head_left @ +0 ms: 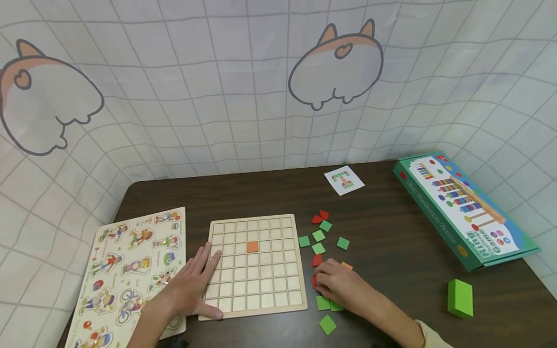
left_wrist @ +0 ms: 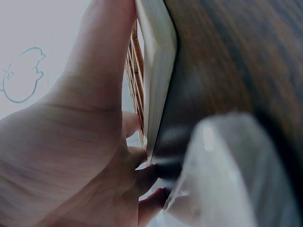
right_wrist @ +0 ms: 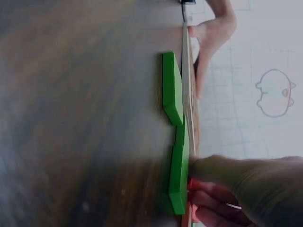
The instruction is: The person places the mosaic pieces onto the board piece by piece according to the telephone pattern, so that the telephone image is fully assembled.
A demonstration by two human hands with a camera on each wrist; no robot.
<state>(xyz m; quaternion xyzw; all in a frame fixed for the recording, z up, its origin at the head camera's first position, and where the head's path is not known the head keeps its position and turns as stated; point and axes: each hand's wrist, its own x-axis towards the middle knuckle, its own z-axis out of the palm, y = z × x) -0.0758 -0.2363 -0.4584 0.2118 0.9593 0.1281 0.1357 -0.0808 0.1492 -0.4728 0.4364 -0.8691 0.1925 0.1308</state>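
Observation:
A wooden grid board (head_left: 250,314) lies on the dark table with one orange square tile (head_left: 253,247) on it. My left hand (head_left: 184,285) rests along the board's left edge, fingers spread and thumb at the near-left corner. Right of the board, my right hand (head_left: 341,286) is low over loose pieces, fingers curled, pinching a red piece (right_wrist: 191,183) mostly hidden by the fingertips. Green square tiles (head_left: 323,303) lie just nearer than this hand. Farther off are several more green tiles (head_left: 319,236) and red pieces (head_left: 317,219). An orange piece (head_left: 346,266) shows partly behind the right hand.
A picture puzzle board (head_left: 130,270) lies on the left, close to the left forearm. At the back is a white pattern card (head_left: 344,180). On the right are a green game box (head_left: 465,208) and a bright green block (head_left: 460,298). A patterned curtain (head_left: 256,87) hangs behind.

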